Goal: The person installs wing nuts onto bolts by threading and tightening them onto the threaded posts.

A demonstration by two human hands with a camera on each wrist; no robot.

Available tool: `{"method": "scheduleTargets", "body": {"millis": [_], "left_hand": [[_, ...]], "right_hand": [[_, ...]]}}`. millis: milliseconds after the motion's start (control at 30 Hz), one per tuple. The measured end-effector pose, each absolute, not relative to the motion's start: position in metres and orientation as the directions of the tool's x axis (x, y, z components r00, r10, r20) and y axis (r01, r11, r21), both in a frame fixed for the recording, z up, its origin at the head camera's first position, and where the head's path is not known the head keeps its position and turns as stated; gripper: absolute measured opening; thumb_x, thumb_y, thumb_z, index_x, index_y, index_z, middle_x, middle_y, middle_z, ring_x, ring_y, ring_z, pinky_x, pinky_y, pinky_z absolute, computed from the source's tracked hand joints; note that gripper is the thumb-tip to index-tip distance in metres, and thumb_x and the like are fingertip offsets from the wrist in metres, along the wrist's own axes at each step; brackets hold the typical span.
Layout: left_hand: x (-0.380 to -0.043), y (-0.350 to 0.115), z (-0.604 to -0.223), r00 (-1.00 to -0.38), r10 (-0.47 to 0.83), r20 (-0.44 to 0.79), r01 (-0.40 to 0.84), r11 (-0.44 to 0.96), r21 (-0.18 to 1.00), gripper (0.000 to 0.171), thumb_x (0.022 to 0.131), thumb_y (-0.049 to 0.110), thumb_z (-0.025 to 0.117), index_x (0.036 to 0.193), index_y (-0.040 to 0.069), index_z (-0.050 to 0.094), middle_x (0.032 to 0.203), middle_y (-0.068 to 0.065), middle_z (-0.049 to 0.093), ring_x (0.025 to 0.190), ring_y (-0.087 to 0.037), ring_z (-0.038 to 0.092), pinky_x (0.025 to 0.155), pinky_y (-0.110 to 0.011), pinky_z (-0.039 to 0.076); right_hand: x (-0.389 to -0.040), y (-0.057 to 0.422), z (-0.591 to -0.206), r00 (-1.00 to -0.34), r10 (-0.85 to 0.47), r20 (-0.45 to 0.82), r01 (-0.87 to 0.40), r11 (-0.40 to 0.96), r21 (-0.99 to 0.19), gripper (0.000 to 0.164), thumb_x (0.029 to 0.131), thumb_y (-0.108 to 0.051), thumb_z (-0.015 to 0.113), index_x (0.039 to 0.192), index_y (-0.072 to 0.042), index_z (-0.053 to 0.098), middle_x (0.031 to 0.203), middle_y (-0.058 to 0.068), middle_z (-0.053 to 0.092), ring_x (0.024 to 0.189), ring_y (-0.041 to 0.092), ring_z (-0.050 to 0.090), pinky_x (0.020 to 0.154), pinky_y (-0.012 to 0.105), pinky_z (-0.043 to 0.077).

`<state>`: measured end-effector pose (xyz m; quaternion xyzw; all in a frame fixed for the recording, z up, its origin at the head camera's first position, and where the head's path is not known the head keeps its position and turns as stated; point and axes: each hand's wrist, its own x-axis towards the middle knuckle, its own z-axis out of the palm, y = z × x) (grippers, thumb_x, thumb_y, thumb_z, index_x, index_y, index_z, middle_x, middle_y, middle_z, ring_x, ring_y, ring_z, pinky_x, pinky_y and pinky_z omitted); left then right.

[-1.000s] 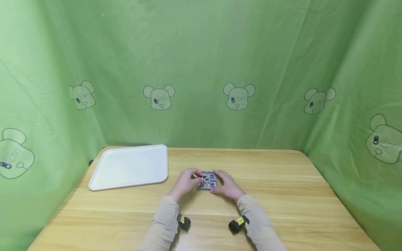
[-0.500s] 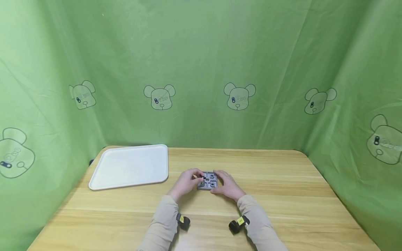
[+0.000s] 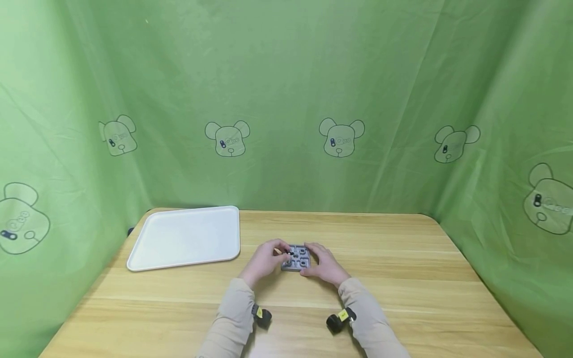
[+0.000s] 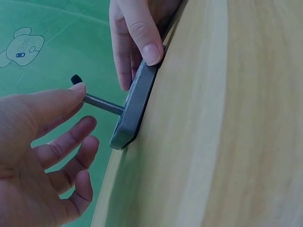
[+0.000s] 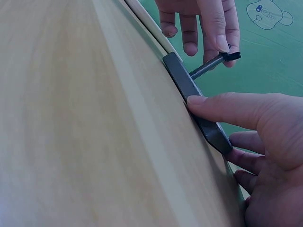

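Note:
A square grey metal plate [image 3: 303, 258], with recessed round features on its upper face, lies flat on the wooden table. A threaded bolt [image 4: 103, 103] with a black head stands up from the plate near one corner, much of its thread exposed. My left hand [image 3: 265, 258] pinches the bolt just below its head between thumb and forefinger, the other fingers loosely bent. Across from it, my right hand [image 3: 325, 266] grips the plate by its right side. In the right wrist view, the right thumb [image 5: 227, 108] presses the plate's near edge, and other fingers reach around its far side.
A white tray [image 3: 188, 238] lies at the back left of the table [image 3: 403, 278]. Green curtains [image 3: 286, 74] with printed bear heads enclose the back and both sides. A black camera is strapped to each wrist.
The bolt's black head shows at slightly different angles between the frames, while the left fingertips stay on it. The plate and right hand have barely moved.

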<state>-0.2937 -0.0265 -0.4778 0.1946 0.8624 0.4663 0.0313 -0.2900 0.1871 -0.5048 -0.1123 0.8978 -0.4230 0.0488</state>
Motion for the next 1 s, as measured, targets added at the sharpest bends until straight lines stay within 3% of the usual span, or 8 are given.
{"method": "scheduleTargets", "body": {"millis": [400, 667, 833, 1000], "left_hand": [[-0.2944, -0.0258, -0.4833, -0.893, 0.393, 0.217, 0.401, 0.480, 0.780, 0.013, 0.090, 0.010, 0.065, 0.103, 0.007, 0.065, 0.096, -0.006, 0.068, 0.081, -0.010, 0.058, 0.075, -0.027, 0.050], [-0.2947, -0.0252, -0.4814, -0.916, 0.380, 0.126, 0.315, 0.488, 0.814, 0.022, 0.090, 0.016, 0.067, 0.110, 0.007, 0.064, 0.101, -0.008, 0.067, 0.087, -0.017, 0.059, 0.080, -0.031, 0.050], [-0.2946, -0.0242, -0.4788, -0.927, 0.358, 0.116, 0.287, 0.471, 0.834, 0.037, 0.087, 0.023, 0.072, 0.116, 0.003, 0.060, 0.101, -0.012, 0.064, 0.084, -0.017, 0.057, 0.076, -0.029, 0.049], [-0.2910, -0.0197, -0.4742, -0.947, 0.293, 0.127, 0.260, 0.472, 0.842, 0.041, 0.084, 0.031, 0.075, 0.112, 0.004, 0.060, 0.088, -0.008, 0.060, 0.073, -0.014, 0.052, 0.064, -0.026, 0.046]], "right_hand": [[-0.2877, 0.1862, -0.5016, -0.970, -0.244, 0.012, -0.164, 0.617, -0.769, 0.091, 0.069, -0.022, 0.085, 0.146, -0.004, 0.040, 0.153, 0.025, 0.035, 0.140, 0.047, 0.030, 0.114, 0.064, 0.021], [-0.2882, 0.1865, -0.5019, -0.969, -0.246, 0.014, -0.169, 0.624, -0.763, 0.091, 0.070, -0.023, 0.085, 0.146, -0.004, 0.039, 0.153, 0.025, 0.035, 0.140, 0.047, 0.030, 0.114, 0.064, 0.021], [-0.2888, 0.1869, -0.5030, -0.968, -0.250, 0.019, -0.174, 0.617, -0.767, 0.091, 0.070, -0.023, 0.084, 0.147, -0.004, 0.039, 0.153, 0.024, 0.035, 0.140, 0.046, 0.030, 0.114, 0.064, 0.021], [-0.2889, 0.1875, -0.5043, -0.970, -0.244, 0.010, -0.164, 0.618, -0.769, 0.092, 0.069, -0.022, 0.084, 0.147, -0.004, 0.039, 0.153, 0.024, 0.034, 0.141, 0.047, 0.029, 0.114, 0.065, 0.020]]}}
